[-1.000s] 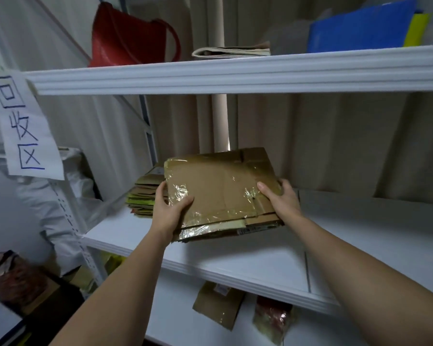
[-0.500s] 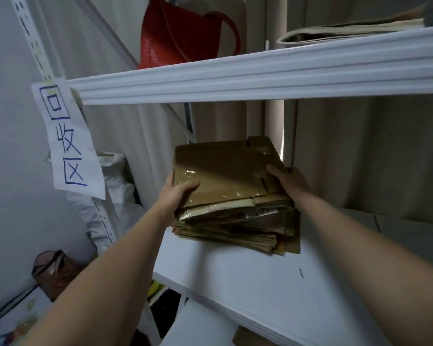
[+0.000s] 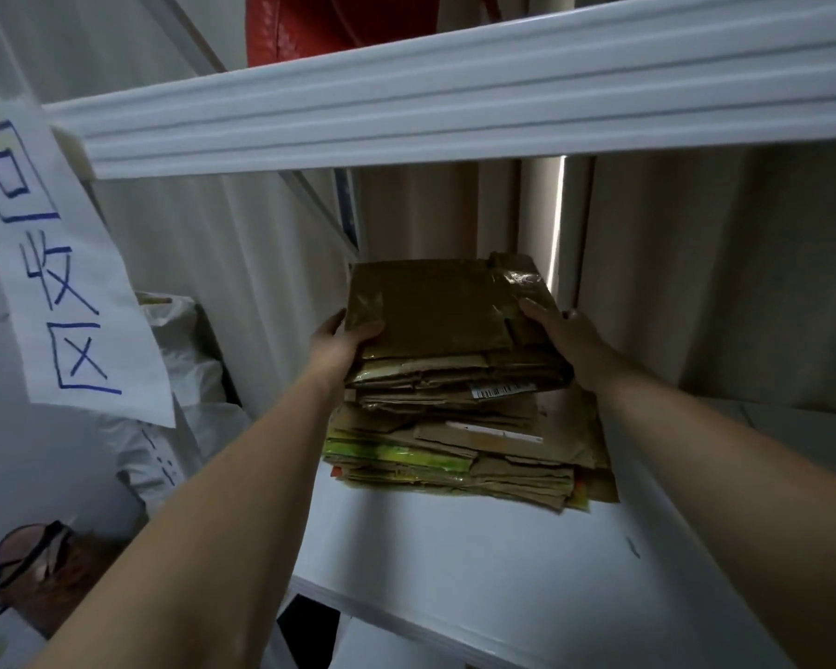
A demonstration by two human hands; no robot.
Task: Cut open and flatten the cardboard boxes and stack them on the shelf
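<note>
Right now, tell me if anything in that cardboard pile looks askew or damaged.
The stack of flattened boxes on the shelf is ragged: sheets jut out unevenly, edges torn and crumpled. The left hand and right hand grip the top flattened box, its tape wrinkled.

The scene is dim and muted, with a thin bright slit of light (image 3: pixel 561 224) showing between the curtains behind the shelf (image 3: pixel 454 562). Clear tape on the top cardboard (image 3: pixel 435 306) catches faint glare. Wide-angle bending curves the upper shelf edge (image 3: pixel 454 103), and the paper sign (image 3: pixel 54 282) is softly blurred.
</note>
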